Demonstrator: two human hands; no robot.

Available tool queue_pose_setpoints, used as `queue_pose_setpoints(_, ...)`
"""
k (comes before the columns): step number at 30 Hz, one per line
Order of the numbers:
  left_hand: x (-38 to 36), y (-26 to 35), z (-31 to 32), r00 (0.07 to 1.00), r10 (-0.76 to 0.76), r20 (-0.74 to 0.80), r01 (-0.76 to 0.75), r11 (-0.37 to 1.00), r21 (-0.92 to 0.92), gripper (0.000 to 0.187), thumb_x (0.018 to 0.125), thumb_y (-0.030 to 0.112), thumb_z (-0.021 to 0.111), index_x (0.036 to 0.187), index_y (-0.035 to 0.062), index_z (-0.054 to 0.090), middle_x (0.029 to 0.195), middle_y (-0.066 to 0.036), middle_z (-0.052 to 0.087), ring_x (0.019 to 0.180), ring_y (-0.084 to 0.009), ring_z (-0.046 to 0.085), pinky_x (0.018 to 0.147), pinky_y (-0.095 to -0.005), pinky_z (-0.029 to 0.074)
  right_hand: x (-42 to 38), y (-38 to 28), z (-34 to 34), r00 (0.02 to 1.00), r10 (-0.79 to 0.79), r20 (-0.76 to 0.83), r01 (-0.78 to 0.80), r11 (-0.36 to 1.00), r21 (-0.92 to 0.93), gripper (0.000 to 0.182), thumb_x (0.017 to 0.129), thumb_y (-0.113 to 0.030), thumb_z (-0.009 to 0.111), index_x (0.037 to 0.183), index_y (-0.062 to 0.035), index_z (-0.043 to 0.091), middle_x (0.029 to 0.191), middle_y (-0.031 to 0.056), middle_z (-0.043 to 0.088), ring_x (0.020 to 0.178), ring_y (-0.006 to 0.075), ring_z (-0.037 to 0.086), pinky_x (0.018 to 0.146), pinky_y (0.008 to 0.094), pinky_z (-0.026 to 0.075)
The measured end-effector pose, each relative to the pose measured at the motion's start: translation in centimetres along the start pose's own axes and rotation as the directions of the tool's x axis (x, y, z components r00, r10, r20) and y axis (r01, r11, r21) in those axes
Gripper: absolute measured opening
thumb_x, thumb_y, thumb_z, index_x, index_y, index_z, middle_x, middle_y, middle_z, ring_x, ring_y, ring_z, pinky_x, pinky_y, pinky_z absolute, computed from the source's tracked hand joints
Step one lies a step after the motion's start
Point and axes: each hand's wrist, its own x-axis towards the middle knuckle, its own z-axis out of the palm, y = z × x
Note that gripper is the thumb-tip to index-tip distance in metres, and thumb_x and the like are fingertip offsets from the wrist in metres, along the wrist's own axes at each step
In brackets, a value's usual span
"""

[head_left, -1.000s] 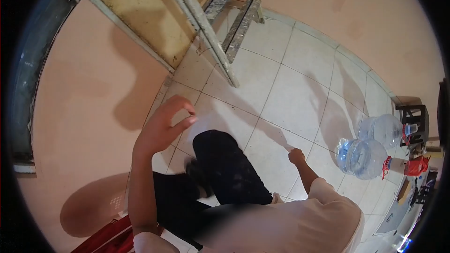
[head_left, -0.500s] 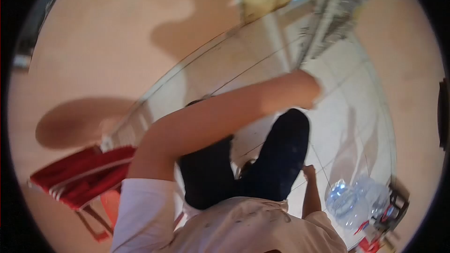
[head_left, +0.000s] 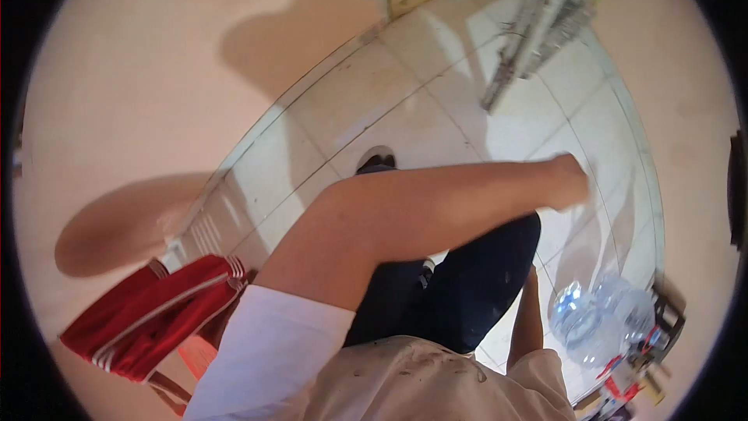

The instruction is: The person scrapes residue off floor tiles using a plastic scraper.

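Observation:
My left arm reaches from the lower left across my dark-trousered legs [head_left: 487,281]. Its bare hand, my left hand [head_left: 569,181], is over the tiled floor just beyond my raised knee; it looks curled closed, with no object showing in it. On the right, my other forearm [head_left: 528,312] points forward beside my thigh, and its hand is hidden behind the leg. A dark shoe [head_left: 379,160] shows past my left arm.
Red cloth with white stripes [head_left: 167,312] hangs at the lower left. Clear plastic bottles [head_left: 596,323] stand at the lower right beside a dark crate [head_left: 668,320]. A long pale frame [head_left: 538,19] stands at the upper right. Walls flank the tiled floor [head_left: 405,117].
My left hand has moved right and slightly down in the view. My right hand, visible earlier beside the knee, is now hidden. The view has shifted, showing more floor and a shoe.

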Motion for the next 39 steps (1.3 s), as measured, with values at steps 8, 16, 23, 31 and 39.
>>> queue_pose_setpoints(8, 3.4, 0.1, -0.8, 0.932, -0.030, 0.362, -0.009, 0.994, 0.106, 0.027, 0.088, 0.032, 0.067, 0.091, 0.0050, 0.069, 0.096, -0.018, 0.071, 0.096, -0.0360, 0.069, 0.081, -0.0489, 0.054, -11.1, 2.8, 6.2, 0.954, 0.252, -0.163, -0.270, 0.958, -0.098, 0.051, 0.095, -0.029, 0.052, 0.145, -0.0195, 0.052, 0.118, 0.0218, 0.068, 0.106, 0.0416, 0.067, 0.090, 0.0509, 0.053)
queue_pose_setpoints(16, 8.9, 13.0, -3.6, 0.878, 0.267, 0.397, -0.271, 0.961, -0.048, 0.031, 0.088, 0.034, 0.067, 0.084, 0.0038, 0.066, 0.084, -0.017, 0.069, 0.085, -0.0388, 0.068, 0.078, -0.0478, 0.053, -14.6, 2.8, 7.2, 0.908, 0.298, -0.294, -0.258, 0.952, 0.166, 0.043, 0.097, -0.024, 0.052, 0.139, -0.0188, 0.058, 0.105, 0.0240, 0.070, 0.096, 0.0431, 0.068, 0.084, 0.0520, 0.053)
queue_pose_setpoints(23, 16.0, 3.8, -0.7, 0.875, 0.019, 0.483, 0.028, 0.995, -0.091, 0.050, 0.090, 0.047, 0.064, 0.084, -0.0018, 0.067, 0.087, -0.021, 0.070, 0.085, -0.0391, 0.068, 0.080, -0.0495, 0.052, -2.6, -2.1, -4.7, 0.901, 0.177, -0.397, -0.112, 0.977, 0.181, 0.041, 0.099, -0.029, 0.054, 0.138, -0.0178, 0.059, 0.110, 0.0239, 0.069, 0.097, 0.0426, 0.067, 0.083, 0.0503, 0.053)
queue_pose_setpoints(31, 20.6, -18.9, 11.7, 0.587, -0.322, 0.743, 0.441, 0.896, 0.040, 0.073, 0.088, 0.057, 0.062, 0.127, -0.0047, 0.055, 0.131, -0.030, 0.055, 0.122, -0.0426, 0.055, 0.100, -0.0485, 0.045, 13.6, -8.4, -16.3, 0.907, 0.019, -0.422, 0.025, 0.995, 0.098, 0.041, 0.097, -0.014, 0.056, 0.138, -0.0173, 0.059, 0.111, 0.0247, 0.068, 0.097, 0.0429, 0.067, 0.083, 0.0494, 0.053)
queue_pose_setpoints(39, 18.3, -29.0, 24.7, 0.375, -0.818, 0.437, 0.870, 0.472, 0.138, 0.132, 0.080, 0.073, 0.063, 0.155, 0.0085, -0.023, 0.159, -0.030, -0.026, 0.145, -0.0548, -0.021, 0.114, -0.0711, 0.004, 28.0, -16.9, -22.5, 0.922, -0.036, -0.386, -0.019, 0.990, -0.138, 0.034, 0.099, -0.021, 0.053, 0.131, -0.0253, 0.064, 0.086, 0.0217, 0.069, 0.083, 0.0409, 0.068, 0.073, 0.0522, 0.054)
